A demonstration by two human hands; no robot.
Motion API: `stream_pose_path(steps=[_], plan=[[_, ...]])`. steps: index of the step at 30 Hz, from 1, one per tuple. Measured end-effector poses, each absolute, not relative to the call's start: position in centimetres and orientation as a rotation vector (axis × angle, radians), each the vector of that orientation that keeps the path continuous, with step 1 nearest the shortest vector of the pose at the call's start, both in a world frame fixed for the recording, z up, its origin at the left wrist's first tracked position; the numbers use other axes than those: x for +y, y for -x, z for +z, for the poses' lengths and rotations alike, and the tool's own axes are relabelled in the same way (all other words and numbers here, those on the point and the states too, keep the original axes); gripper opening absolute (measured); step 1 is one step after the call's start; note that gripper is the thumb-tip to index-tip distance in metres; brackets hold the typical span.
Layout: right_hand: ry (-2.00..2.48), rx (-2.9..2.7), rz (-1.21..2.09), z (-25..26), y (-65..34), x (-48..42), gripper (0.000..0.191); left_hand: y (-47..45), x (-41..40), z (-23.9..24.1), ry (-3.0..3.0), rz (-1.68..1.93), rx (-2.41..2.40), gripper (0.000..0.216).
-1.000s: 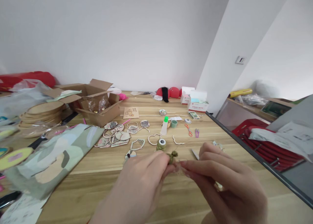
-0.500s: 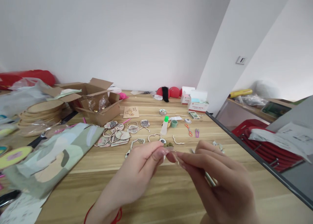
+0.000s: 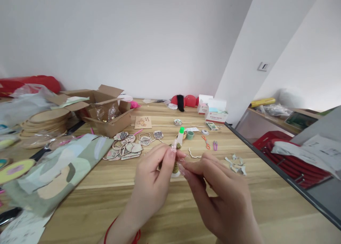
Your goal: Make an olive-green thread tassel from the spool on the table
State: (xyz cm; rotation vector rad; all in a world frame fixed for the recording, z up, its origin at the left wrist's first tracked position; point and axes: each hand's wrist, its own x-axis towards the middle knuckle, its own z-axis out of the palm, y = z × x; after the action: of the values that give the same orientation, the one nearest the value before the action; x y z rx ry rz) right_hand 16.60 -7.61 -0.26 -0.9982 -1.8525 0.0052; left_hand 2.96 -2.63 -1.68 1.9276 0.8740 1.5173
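Observation:
My left hand (image 3: 156,174) is closed in a pinch over the middle of the table, on a small olive-green piece (image 3: 178,146) mostly covered by the fingers. Below the fingertips shows a striped yellow-olive part (image 3: 175,168) with a white edge; whether it belongs to the same piece I cannot tell. My right hand (image 3: 217,187) pinches close beside it, thumb and forefinger pressed together; what they hold, if anything, is hidden. Just behind the hands stands a glue bottle (image 3: 180,135) with a green cap. A thin wavy wooden outline (image 3: 194,153) lies behind my right hand.
Printed wooden cutouts (image 3: 130,148) lie in a pile at left, near a patterned fabric bag (image 3: 66,173) and an open cardboard box (image 3: 106,119). Orange scissors (image 3: 205,143), purple snips (image 3: 215,145), green tape (image 3: 190,134) and paper scraps (image 3: 237,164) lie at right. A sticky-note box (image 3: 217,116) stands behind.
Both hands have shifted left and drawn together, with the left fingertips turned more upright. The slim metallic tool seen under my right hand is out of sight. The paper scraps are now uncovered.

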Motion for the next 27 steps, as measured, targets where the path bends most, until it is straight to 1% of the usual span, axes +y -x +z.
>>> stream_pose_path(steps=[3,7,10,15,22,27], plan=[[1.055,-1.825,0.049,-0.4,-16.3,-7.8,0.015,-3.1,-2.8,-1.9,-1.806,1.566,0.898,0.031],[1.143,-1.771,-0.004,-0.7,-15.7,-7.7,0.009,-3.4,-2.6,-2.3,-1.813,1.654,0.942,0.031],[1.177,-1.783,-0.01,-0.9,-15.5,-7.5,0.008,-3.4,-2.5,-2.3,-1.811,1.648,0.936,0.031],[1.158,-1.836,0.024,-0.8,-15.5,-7.3,0.01,-2.9,-2.6,-1.9,-1.843,1.557,0.876,0.03],[1.129,-1.918,0.055,-0.6,-15.7,-7.3,0.015,-2.7,-2.7,-1.5,-1.962,1.6,0.874,0.033],[1.086,-1.961,0.095,-0.7,-16.0,-7.2,0.016,-2.7,-2.8,-1.6,-1.913,1.646,0.847,0.024]])
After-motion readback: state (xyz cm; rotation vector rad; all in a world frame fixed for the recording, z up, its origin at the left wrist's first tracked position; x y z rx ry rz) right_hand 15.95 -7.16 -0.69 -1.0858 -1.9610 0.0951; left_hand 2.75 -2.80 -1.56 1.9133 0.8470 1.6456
